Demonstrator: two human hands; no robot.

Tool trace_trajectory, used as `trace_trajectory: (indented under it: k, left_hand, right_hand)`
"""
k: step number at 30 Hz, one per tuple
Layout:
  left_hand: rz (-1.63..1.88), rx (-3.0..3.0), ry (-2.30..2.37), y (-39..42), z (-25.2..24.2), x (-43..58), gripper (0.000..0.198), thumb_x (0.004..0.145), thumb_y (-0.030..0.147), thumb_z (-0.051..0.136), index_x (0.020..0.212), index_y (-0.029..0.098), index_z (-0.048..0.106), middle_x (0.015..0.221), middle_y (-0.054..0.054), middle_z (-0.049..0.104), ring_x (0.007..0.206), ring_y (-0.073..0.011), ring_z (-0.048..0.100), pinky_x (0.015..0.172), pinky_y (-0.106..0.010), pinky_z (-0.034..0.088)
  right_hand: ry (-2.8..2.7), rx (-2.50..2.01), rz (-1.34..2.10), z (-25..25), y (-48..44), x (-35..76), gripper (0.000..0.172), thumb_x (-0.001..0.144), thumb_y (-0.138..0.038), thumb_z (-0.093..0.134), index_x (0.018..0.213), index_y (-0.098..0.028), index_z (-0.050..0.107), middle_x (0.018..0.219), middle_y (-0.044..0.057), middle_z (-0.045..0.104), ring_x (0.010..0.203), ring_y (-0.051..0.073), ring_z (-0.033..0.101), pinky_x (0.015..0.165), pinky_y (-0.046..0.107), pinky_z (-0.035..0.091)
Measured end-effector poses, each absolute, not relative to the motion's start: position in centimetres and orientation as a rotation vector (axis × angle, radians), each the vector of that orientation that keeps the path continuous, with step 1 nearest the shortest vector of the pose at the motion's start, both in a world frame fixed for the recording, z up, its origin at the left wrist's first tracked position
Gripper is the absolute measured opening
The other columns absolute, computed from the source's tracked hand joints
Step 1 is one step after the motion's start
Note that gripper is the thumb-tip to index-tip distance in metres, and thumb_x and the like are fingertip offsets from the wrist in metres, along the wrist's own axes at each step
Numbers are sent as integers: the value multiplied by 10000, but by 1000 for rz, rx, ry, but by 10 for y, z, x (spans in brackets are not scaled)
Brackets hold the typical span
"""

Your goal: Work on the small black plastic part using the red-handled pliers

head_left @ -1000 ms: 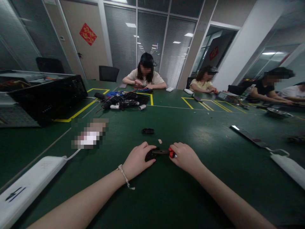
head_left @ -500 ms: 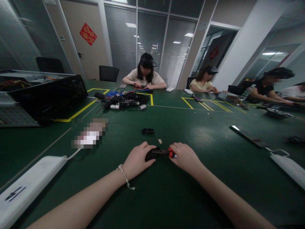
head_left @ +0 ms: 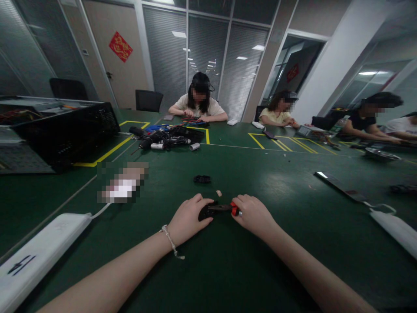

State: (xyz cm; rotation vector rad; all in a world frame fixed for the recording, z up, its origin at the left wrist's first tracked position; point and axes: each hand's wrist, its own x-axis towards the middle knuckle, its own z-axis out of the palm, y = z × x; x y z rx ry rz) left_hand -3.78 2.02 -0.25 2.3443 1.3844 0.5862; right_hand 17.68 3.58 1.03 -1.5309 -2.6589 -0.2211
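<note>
My left hand is closed around a small black part, holding it low over the green table. In my right hand are needle-nose pliers with red handles, gripped with the fingers wrapped round. The jaws point left and meet the black part between my hands; whether they pinch it I cannot tell. Just beyond lies a small tan piece. Farther off rests another small black part, its kind unclear.
A black computer case stands at the left. White power banks flank my arms, cabled to phone-like devices. A heap of cables with a power drill lies farther back. Several people sit around the table's far side.
Both hands, the pliers and the black part stay almost in place. Across the table, a person's hand has shifted slightly.
</note>
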Motion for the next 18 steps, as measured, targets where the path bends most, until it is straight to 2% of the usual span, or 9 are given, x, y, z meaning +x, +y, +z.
trace_trajectory:
  k: [18]
  left_hand:
    - [584, 2341, 1388, 20, -3, -37, 421, 733, 307, 582, 1134, 262, 466, 966, -9, 488, 818, -168, 535, 703, -295, 434]
  right_hand:
    - [-2631, -1558, -248, 9, 33, 175, 197, 764, -298, 478, 873, -153, 555, 829, 65, 588, 738, 174, 526, 667, 300, 397]
